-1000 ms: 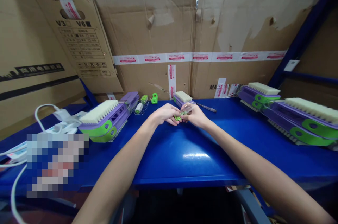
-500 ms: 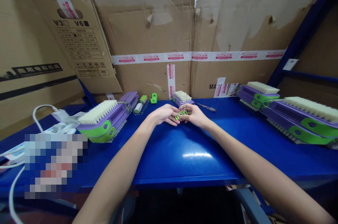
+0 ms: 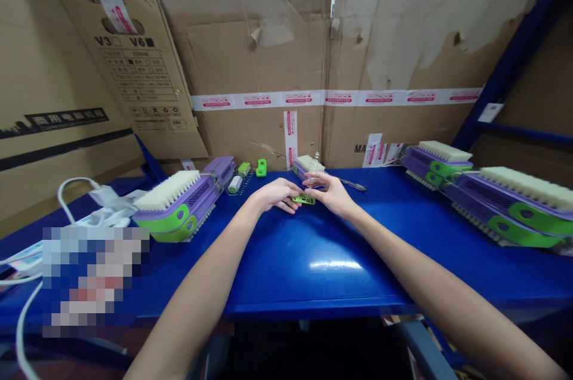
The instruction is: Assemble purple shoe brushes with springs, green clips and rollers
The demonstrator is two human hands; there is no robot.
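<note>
My left hand (image 3: 278,194) is closed on a small green plastic part (image 3: 305,198) with dark openings, held low over the blue tabletop. My right hand (image 3: 330,192) is just beside it, fingers bent and pinching a thin metal coil spring (image 3: 316,157) whose upper end rises above the fingertips. The lower end of the spring is hidden by the fingers. Behind the hands lies a purple brush with cream bristles (image 3: 308,163). A screwdriver (image 3: 354,185) rests to the right of it.
Left of my hands are a green plastic piece (image 3: 261,167), small green-and-white parts (image 3: 234,184) and a purple-green brush (image 3: 172,213). White cables and a power strip (image 3: 101,216) lie farther left. More purple-green brushes (image 3: 505,204) stand at right. Cardboard (image 3: 268,58) walls the back.
My right hand has lifted slightly up and away from the green part, and the spring has moved up and right with it. My left hand stays nearly in place with the green part.
</note>
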